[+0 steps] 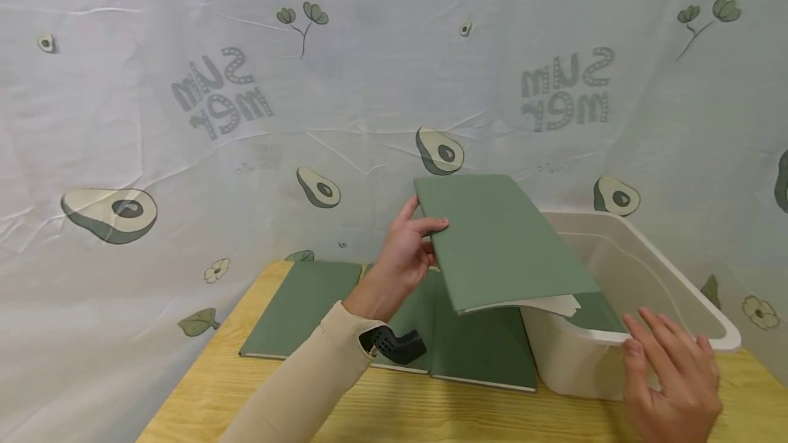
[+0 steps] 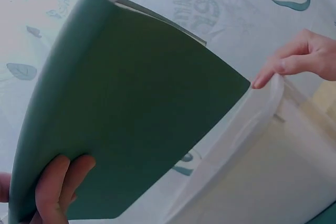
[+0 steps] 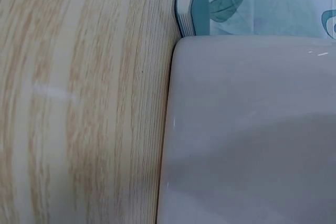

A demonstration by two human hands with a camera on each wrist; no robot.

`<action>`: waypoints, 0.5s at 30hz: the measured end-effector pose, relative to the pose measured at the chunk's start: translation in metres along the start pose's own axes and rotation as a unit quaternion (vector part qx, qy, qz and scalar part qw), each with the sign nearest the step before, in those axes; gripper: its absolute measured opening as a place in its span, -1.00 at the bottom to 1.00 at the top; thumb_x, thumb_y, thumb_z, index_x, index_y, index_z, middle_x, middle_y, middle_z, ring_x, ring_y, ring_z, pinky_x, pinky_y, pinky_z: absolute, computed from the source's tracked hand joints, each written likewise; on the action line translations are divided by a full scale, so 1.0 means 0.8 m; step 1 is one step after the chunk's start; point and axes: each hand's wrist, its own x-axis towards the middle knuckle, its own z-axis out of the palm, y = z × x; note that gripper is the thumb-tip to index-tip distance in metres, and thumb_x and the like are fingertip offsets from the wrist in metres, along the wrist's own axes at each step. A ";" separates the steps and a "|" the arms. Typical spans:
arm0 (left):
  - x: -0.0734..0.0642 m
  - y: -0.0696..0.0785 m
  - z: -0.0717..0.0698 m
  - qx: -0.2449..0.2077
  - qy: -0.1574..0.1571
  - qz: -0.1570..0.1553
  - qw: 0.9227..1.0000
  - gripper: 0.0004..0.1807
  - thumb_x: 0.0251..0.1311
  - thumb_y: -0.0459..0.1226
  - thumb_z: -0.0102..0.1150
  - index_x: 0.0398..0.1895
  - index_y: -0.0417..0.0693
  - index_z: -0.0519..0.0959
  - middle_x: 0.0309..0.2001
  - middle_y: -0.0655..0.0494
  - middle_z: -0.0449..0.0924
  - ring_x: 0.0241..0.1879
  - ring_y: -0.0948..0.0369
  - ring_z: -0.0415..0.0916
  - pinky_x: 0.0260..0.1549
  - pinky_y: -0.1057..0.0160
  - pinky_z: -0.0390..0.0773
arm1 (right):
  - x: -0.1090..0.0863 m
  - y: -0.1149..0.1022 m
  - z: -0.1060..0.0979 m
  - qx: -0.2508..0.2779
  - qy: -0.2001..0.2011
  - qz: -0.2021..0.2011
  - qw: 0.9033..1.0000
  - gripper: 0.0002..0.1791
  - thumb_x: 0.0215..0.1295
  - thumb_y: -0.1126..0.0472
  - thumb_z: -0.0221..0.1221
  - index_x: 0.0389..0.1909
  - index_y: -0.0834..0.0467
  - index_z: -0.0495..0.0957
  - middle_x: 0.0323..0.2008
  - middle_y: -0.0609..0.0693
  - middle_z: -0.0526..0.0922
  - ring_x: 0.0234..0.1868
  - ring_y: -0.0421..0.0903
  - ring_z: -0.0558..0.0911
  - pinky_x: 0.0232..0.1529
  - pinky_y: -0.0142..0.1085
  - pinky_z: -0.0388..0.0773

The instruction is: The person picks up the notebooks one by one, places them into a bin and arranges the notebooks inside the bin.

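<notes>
My left hand (image 1: pixel 403 248) holds a green hardcover book (image 1: pixel 501 238) by its spine edge, thumb on the upper cover and fingers beneath. Raised and tilted, the book overlaps the left side of a white plastic bin (image 1: pixel 671 269) in the head view; a few loose page edges hang from its lower side. From below, the left wrist view shows the underside of the book (image 2: pixel 131 103) with curled fingertips (image 2: pixel 52 182) against it. My right hand (image 1: pixel 674 374) rests at the bin's near rim with fairly straight fingers. Inside the bin another green book (image 1: pixel 594 312) partly shows.
Several green books lie side by side on the wooden table (image 1: pixel 394 405), left of the bin, including a leftmost book (image 1: pixel 301 306) and a book (image 1: pixel 483 344) close to the bin wall. Behind the table hangs a pale curtain (image 1: pixel 369 74) printed with avocados.
</notes>
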 end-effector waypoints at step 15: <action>0.026 -0.015 0.022 -0.028 0.007 -0.021 0.999 -0.04 0.34 -0.57 0.12 0.71 0.32 0.13 0.26 -0.22 0.56 -0.32 0.03 0.74 -0.36 0.13 0.73 | 0.003 -0.008 -0.006 -0.034 -0.050 0.019 0.998 -0.65 0.52 0.09 0.20 0.02 0.23 0.81 0.03 0.34 0.77 0.39 -0.22 0.63 0.58 0.13 0.25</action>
